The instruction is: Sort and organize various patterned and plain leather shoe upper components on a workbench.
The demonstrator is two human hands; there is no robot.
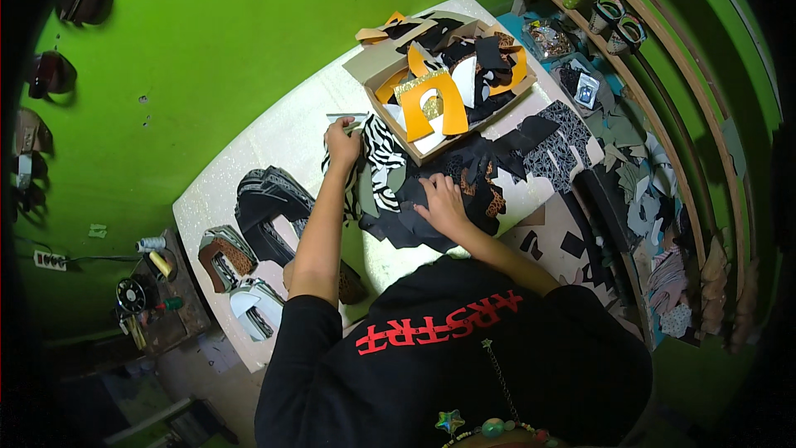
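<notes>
Nearest, at the left of the tabletop (220,174), a white stack (246,309), a brown stack (235,255) and a larger black stack (253,214) of curved cut pieces are neatly laid; this part can be judged done. Farther in, a loose heap of dark fabric (402,220) is touched by the right hand (445,206), its fingers bent and parted, nothing seen gripped. Beside it, zebra-striped fabric (384,149) is met by the left hand (342,145), its fingers curled; whether anything is pinched cannot be told. Beyond, a cardboard box (500,116) is heaped with mixed offcuts (452,104). Sorting seems only partly finished, the heap being not yet stacked.
</notes>
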